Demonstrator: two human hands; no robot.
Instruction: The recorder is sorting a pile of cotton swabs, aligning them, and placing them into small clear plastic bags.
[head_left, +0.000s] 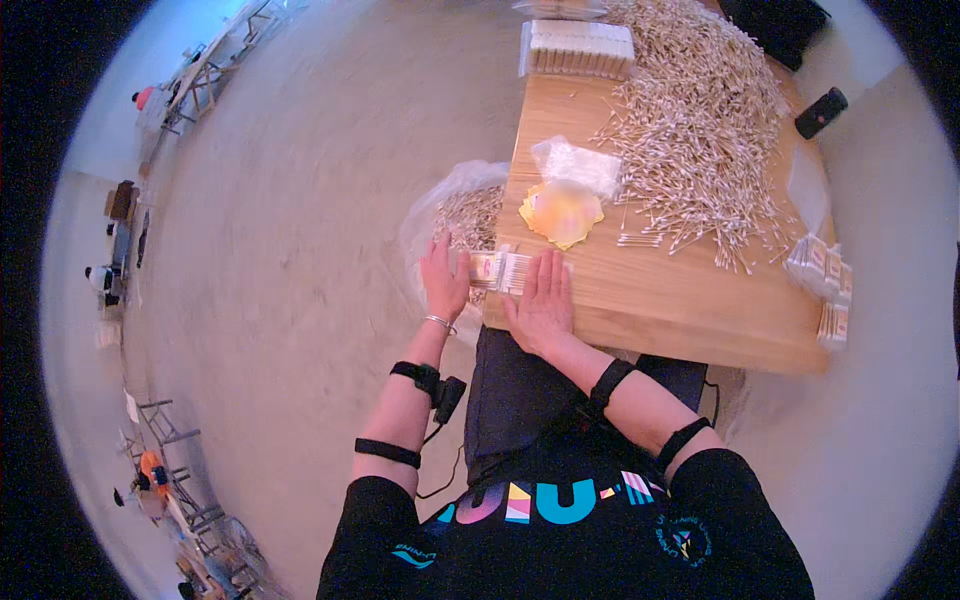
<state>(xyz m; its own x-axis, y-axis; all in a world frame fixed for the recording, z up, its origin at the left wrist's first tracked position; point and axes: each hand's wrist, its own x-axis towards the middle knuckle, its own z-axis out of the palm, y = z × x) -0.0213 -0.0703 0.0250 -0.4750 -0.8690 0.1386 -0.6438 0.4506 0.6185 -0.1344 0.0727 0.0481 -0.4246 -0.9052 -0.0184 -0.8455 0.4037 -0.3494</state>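
At the table's near left corner, a small clear packet of cotton swabs point(515, 271) with a printed card point(484, 268) at its left end lies between my hands. My left hand point(445, 282) is just off the table edge with fingers stretched and thumb apart, its thumb side beside the card end. Flat by the packet's right end rests my right hand point(543, 308), its fingers extended and partly covering that end. Beyond them sit a stack of yellow cards point(562, 213) and some clear plastic bags point(582, 167).
A large heap of loose cotton swabs point(700, 120) covers the far right of the wooden table point(680, 310). Bundled swabs point(578, 50) stand at the back, filled packets point(822, 270) at the right edge. Left of the table hangs a clear bag of swabs point(468, 218). A black device point(822, 113) lies right.
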